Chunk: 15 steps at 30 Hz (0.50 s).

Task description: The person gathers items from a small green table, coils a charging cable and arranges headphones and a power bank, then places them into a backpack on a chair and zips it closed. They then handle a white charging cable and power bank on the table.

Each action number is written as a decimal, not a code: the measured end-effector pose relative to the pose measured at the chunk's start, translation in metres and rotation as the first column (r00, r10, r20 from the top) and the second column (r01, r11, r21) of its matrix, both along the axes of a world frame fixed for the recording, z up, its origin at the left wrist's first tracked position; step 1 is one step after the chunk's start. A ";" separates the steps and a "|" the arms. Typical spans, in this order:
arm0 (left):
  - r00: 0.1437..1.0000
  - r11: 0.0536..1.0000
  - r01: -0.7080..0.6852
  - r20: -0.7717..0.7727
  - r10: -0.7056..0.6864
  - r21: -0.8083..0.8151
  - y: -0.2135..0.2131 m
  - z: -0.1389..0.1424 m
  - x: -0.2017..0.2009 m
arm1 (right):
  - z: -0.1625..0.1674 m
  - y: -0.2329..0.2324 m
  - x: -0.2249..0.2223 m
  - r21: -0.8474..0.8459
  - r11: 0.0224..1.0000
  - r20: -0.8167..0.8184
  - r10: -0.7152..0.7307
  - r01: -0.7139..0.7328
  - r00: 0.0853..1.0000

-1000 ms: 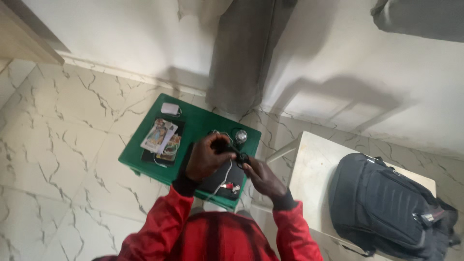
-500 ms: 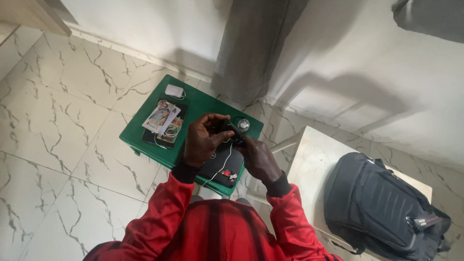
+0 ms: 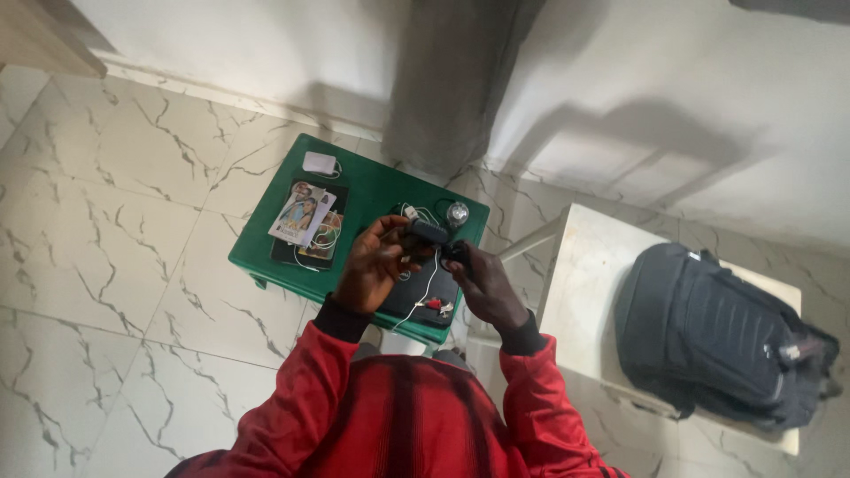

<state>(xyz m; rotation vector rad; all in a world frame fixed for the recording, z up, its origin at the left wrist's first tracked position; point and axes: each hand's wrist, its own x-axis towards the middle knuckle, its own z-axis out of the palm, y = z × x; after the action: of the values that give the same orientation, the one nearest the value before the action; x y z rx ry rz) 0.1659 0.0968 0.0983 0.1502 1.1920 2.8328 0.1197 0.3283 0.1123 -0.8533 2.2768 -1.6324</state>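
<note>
Green table on marble floor

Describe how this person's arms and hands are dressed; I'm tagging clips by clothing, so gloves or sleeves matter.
Both hands are bare: no gloves show on the left hand or the right hand. Long bright red sleeves cover both arms, the left sleeve and the right sleeve, each ending at the wrist in a dark ribbed cuff. The torso of the garment is red with darker vertical stripes. Any rings or a watch are too small to tell.
</note>
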 end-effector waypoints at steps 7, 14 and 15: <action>0.993 0.993 0.096 0.068 -0.101 0.075 -0.016 -0.024 0.011 | -0.012 -0.032 0.034 -0.206 0.974 0.265 -0.042 0.099 0.963; 0.966 0.973 0.225 0.141 -0.215 -0.057 -0.035 -0.030 0.013 | -0.039 -0.040 0.058 -0.222 0.957 0.243 -0.129 0.184 0.961; 0.957 0.962 0.264 0.145 -0.252 -0.070 -0.036 -0.027 0.011 | -0.041 -0.038 0.059 -0.286 0.934 0.307 -0.122 0.214 0.944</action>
<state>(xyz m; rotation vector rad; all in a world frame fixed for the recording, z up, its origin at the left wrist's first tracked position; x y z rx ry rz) 0.1769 0.0613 0.0716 0.0996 1.1719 2.5181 0.1783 0.2899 0.0711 -0.4449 1.9668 -2.0850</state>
